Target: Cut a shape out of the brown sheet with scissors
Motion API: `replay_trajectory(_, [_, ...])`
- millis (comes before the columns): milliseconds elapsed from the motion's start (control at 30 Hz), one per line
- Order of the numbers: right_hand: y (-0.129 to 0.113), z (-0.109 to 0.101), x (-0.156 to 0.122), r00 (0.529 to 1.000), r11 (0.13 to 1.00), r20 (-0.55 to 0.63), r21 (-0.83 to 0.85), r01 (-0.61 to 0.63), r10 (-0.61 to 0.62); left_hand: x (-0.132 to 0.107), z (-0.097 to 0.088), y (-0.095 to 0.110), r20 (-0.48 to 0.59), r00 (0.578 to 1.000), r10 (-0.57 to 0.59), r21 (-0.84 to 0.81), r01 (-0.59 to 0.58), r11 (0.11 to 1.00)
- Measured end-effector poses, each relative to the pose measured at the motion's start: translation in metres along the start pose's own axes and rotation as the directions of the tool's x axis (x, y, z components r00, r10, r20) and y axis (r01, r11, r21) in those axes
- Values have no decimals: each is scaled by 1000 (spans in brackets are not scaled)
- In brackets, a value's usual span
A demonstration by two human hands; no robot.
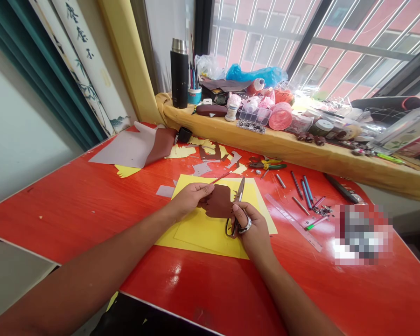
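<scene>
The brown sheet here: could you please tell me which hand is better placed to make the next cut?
The right hand, I would judge: it holds the scissors, blades at the brown sheet, while the left hand grips that sheet.

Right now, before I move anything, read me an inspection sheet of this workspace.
surface: glossy red table, yellow sheet on it.
job's things: brown sheet held by the left hand; scissors in the right hand, blades at the sheet's edge.
clutter: paper scraps, pliers, ruler, pens.
hands: left pinches the sheet; right grips the scissors.
cables: nothing seen.
surroundings: crowded sill with a flask; barred window; hanging scrolls.
</scene>
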State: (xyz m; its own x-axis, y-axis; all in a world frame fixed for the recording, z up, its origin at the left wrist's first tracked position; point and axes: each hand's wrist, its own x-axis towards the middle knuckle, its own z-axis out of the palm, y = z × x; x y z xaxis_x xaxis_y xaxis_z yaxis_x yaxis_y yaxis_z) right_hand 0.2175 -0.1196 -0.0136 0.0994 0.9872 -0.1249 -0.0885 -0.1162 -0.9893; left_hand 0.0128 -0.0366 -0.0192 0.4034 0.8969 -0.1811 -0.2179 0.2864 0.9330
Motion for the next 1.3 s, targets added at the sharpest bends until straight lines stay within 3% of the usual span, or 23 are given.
replay_trajectory(833, [2, 0, 2, 1000, 999, 26, -42, 14, -13, -2, -2, 4, 20, 1000, -3, 71, 2, 997])
replay_trajectory(1300, [3, 2, -1, 992, 988, 113, -137, 69, -53, 4, -11, 4, -135, 987, 88, 38, -84, 996])
